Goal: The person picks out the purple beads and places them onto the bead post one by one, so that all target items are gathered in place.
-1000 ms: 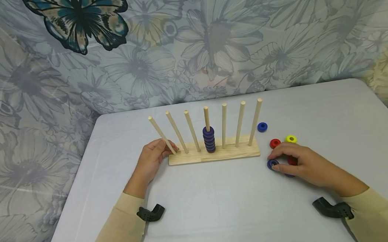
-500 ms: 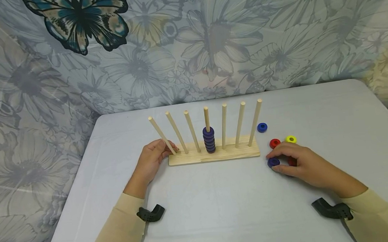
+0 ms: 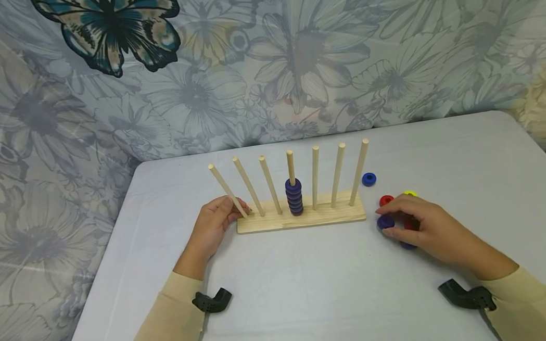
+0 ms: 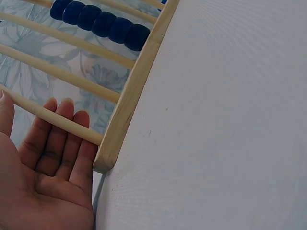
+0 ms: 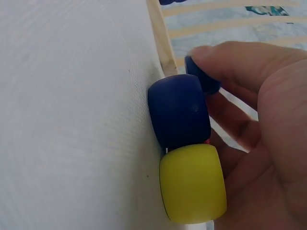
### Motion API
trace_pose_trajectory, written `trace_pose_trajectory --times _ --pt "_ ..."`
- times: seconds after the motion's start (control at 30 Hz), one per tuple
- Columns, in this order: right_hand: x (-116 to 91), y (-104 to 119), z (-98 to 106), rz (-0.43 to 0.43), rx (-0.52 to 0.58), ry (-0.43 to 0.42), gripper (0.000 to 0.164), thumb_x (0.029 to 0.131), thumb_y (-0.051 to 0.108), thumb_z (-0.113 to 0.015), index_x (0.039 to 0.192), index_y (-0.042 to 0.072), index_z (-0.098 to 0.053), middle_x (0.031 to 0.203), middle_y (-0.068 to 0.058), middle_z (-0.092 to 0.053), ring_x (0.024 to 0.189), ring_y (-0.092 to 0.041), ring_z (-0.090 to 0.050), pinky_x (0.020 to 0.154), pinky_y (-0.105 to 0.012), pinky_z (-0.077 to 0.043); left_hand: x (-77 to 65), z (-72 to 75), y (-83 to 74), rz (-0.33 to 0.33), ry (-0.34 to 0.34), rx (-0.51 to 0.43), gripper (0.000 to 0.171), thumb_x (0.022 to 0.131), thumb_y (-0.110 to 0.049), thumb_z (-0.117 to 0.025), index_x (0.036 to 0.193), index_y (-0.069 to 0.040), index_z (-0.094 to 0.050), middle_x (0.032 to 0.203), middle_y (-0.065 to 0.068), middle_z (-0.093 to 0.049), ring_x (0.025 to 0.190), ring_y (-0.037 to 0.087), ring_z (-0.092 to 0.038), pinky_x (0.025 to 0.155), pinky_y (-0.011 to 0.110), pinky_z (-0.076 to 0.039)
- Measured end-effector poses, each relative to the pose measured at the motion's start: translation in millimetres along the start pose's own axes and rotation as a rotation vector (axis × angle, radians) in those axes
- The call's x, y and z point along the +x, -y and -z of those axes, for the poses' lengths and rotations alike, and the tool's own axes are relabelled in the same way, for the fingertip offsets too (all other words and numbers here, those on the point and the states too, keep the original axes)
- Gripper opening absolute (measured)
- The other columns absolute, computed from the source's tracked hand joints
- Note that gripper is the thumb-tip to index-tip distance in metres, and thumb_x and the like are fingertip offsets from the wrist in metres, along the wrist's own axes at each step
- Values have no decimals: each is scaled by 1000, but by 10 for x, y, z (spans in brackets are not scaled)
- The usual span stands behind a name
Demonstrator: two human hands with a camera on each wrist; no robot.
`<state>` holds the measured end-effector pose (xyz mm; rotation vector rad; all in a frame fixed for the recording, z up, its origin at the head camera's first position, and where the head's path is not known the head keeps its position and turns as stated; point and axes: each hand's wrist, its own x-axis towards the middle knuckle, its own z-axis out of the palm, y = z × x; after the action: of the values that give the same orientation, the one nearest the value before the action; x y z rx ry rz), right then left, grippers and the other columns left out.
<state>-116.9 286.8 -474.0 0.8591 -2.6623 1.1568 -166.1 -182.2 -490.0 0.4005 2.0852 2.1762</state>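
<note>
A wooden stand [image 3: 262,224] with several upright pegs lies across the table; its middle peg carries a stack of dark blue beads [image 3: 294,198]. My left hand [image 3: 217,221] is at the leftmost peg [image 3: 227,189], with its fingers behind the peg, fairly straight in the left wrist view, and its thumb on the near side. To the right of the stand, my right hand [image 3: 427,229] pinches a dark blue bead [image 3: 385,222] between thumb and fingers. In the right wrist view this bead is raised off the tabletop, beyond another blue bead [image 5: 180,110] and a yellow bead [image 5: 193,184].
Loose beads surround the right hand: a red bead [image 3: 386,200], a partly covered yellow bead [image 3: 410,193] and a dark blue bead [image 3: 408,245]. A brighter blue bead [image 3: 369,179] lies by the rightmost peg [image 3: 359,170]. Flowered cloth [image 3: 304,59] hangs behind the table.
The right hand has lifted the dark blue bead slightly, up and away from me. Another dark blue bead under the hand shows more now. The left hand and stand have stayed put.
</note>
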Motion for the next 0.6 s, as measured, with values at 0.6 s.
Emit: trace_pose_trajectory --times 0.6 --pt "48 69 10 37 33 -100 50 78 -20 -88 120 5 -75 118 0 -68 94 -5 -67 74 -13 -57 -3 -2 -7 6 -7 0 46 116 -33 -56 109 9 -74 109 12 -74 110 23 -72 100 34 -58"
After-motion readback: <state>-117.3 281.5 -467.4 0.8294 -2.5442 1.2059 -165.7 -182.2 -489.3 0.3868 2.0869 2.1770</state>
